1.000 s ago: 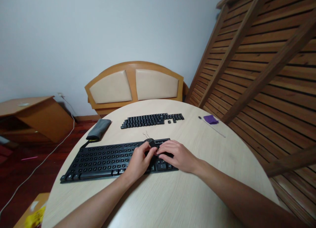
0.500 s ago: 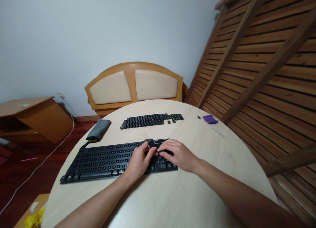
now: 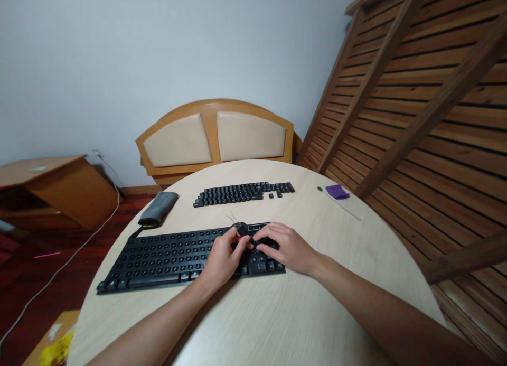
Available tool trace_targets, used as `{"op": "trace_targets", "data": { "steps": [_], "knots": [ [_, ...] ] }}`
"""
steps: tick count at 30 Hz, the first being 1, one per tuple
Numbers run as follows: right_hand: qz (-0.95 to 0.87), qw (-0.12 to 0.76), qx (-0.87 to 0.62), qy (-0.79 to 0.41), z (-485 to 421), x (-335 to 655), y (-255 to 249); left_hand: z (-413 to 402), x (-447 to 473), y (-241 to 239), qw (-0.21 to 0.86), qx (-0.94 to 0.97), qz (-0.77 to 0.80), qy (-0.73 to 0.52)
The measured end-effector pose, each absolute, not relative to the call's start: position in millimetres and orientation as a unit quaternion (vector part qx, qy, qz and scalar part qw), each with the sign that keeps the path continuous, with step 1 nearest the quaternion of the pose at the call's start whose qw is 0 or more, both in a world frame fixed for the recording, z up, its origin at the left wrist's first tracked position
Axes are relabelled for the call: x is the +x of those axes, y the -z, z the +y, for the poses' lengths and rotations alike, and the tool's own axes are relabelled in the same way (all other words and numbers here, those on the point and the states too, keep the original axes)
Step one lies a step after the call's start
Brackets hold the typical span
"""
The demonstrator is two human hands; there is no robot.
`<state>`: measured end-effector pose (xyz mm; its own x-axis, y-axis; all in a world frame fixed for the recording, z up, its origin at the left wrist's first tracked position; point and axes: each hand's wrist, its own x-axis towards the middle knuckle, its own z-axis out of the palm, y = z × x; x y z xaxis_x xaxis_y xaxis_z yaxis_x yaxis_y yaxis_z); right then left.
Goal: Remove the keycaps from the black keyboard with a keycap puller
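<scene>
A black keyboard (image 3: 166,260) lies across the near part of the table, with most keycaps off its left and middle and some still on at the lower right. Over its right part, my left hand (image 3: 224,255) is closed on a black keycap puller (image 3: 242,228), whose thin wires stick out towards the far side. My right hand (image 3: 283,245) rests on the keyboard's right end, thumb and fingers drawn together at the puller's near end. What lies between those fingertips is too small and covered to make out.
Loose black keycaps (image 3: 229,194) stand in rows beyond the keyboard. A grey pouch (image 3: 158,208) lies at the table's left edge. On the right are a thin white-handled brush (image 3: 339,203) and a folded purple cloth (image 3: 337,191). A slatted wooden panel (image 3: 435,144) leans close on the right.
Both hands stay almost in place over the keyboard's right part. The puller and the right fingertips have shifted very slightly.
</scene>
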<state>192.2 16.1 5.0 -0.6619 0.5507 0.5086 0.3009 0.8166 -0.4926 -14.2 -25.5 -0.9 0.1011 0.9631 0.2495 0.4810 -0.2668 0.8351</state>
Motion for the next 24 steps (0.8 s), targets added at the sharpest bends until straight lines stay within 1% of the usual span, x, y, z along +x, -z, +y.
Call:
{"op": "trace_targets", "data": {
  "steps": [6, 15, 18, 24],
  "knots": [
    [-0.884, 0.35, -0.257, -0.172, 20.8, 195.6, -1.0, -26.1, -12.6, -1.2, 0.316, 0.676, 0.523, -0.412],
    [-0.875, 0.368, -0.277, -0.152, 28.1, 198.4, -0.6, -25.7, -12.3, -1.3, 0.316, 0.677, 0.525, -0.407],
    [-0.862, 0.371, -0.312, -0.146, 34.5, 202.2, 1.6, -25.4, -12.7, -0.5, 0.318, 0.677, 0.525, -0.405],
    [-0.804, 0.384, -0.437, -0.119, 54.1, 217.9, 10.4, -26.9, -12.3, -3.3, 0.32, 0.674, 0.535, -0.395]
  ]
}}
